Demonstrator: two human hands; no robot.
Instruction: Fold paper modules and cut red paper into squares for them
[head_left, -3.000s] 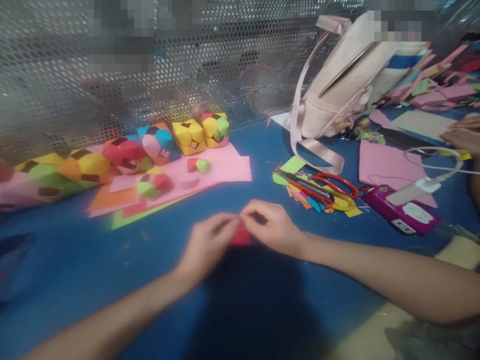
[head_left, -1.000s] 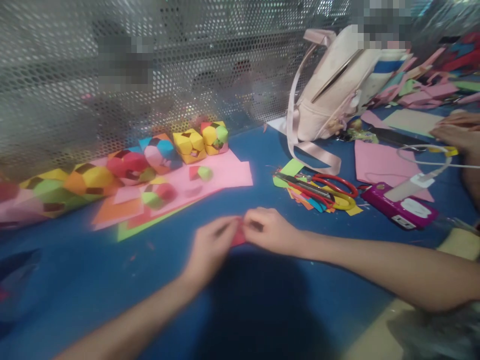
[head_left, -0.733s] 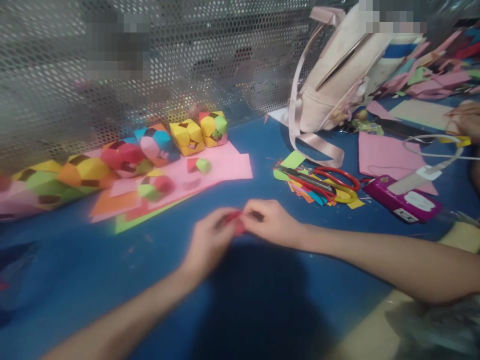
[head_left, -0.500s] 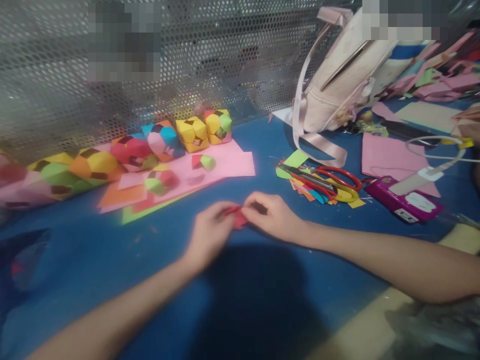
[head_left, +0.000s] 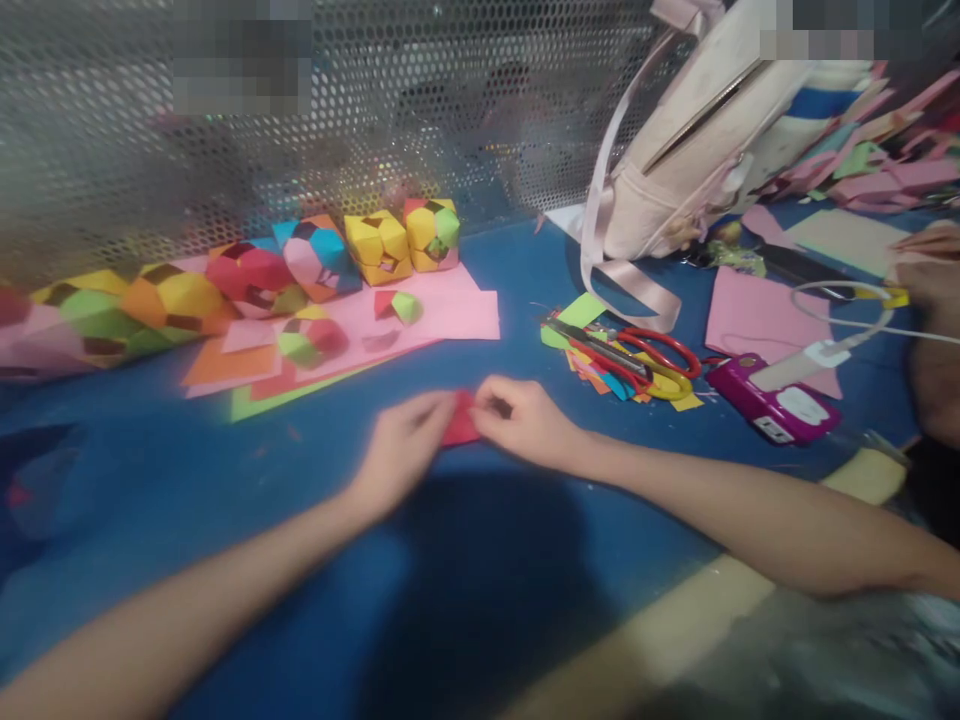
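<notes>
A small piece of red paper sits between my two hands, low over the blue tabletop. My left hand pinches its left side with closed fingers. My right hand grips its right side, fingers curled. Most of the paper is hidden by my fingers. Behind my hands lie pink and orange paper sheets with a small red-and-green folded piece and a round folded ball on them.
A row of multicoloured folded paper cubes and balls lines the perforated metal wall. Red-handled scissors lie on paper scraps at right, beside a purple device with a white cable. A pink backpack stands behind. Another person's hand shows at far right.
My hands have kept working the red paper at the same spot, fingers shifting slightly. The view has drifted a little; nothing else on the table moved.
</notes>
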